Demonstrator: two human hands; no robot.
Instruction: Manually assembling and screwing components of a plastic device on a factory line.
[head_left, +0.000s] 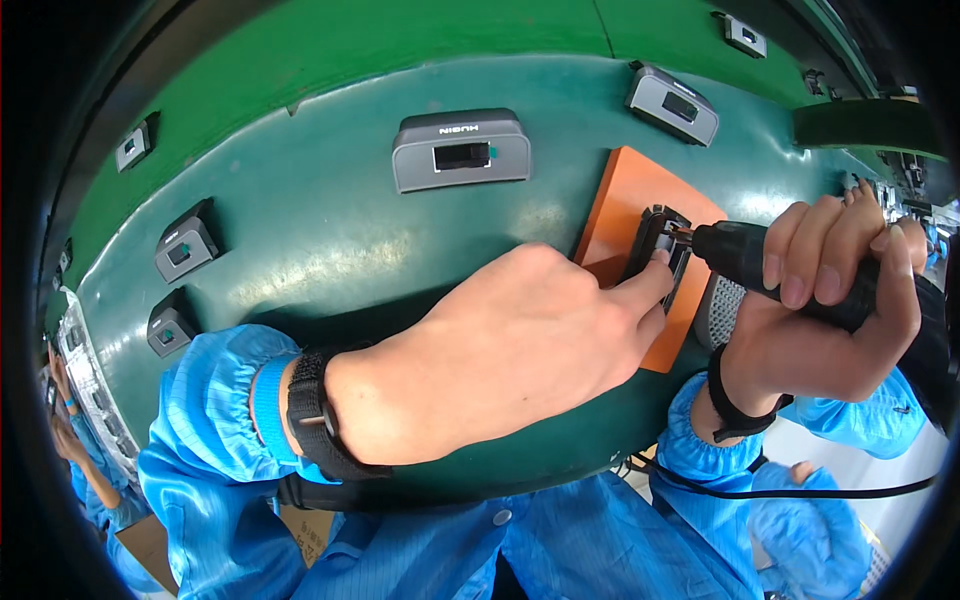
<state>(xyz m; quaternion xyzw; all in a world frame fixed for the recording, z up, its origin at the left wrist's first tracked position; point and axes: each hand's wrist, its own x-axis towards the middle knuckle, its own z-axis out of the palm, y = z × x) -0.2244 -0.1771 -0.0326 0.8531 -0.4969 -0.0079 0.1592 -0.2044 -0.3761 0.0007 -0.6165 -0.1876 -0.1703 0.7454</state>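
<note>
An orange block [625, 185] lies on the green table at right of centre, with a small black housing [645, 243] in it. My left hand [520, 330] reaches across from the left, its fingertips closed on the housing at its near side. My right hand [805, 345] is wrapped round a black electric screwdriver [735, 252], held almost level. The driver's bit points left and meets the upper part of the housing. Part of the housing is hidden behind my left fingers.
Grey-and-black devices with small windows stand about: one [462, 165] beyond my left hand, another [675, 105] at far right, several at left. A perforated grey piece [720, 310] sits beside the block. A black cable [800, 492] runs at lower right. Other people's hands [70, 440] show at far left.
</note>
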